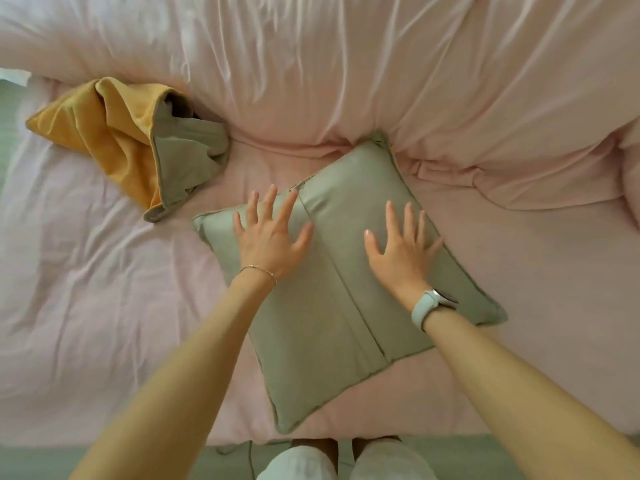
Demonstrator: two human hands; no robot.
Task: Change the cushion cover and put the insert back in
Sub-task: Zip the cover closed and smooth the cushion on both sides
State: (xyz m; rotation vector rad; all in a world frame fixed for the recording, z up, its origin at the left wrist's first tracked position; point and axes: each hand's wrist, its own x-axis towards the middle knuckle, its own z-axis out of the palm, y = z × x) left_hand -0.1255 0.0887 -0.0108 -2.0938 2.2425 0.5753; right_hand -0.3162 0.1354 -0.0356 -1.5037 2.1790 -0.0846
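Nearest to us, the sage-green cushion [332,306] lay filled and tilted like a diamond on the pink duvet [104,271], its back seam running up the middle. We had our left hand [270,237] and right hand [401,251] flat on its far half, one on each side of that seam, fingers spread straight and gripping nothing. Farther off to the left, the crumpled mustard-yellow cover [114,133] lay apart from the cushion, its grey-green lining showing

Bare sheet [86,306] left; crumpled cover [131,140] far-left; duvet [381,64] behind.
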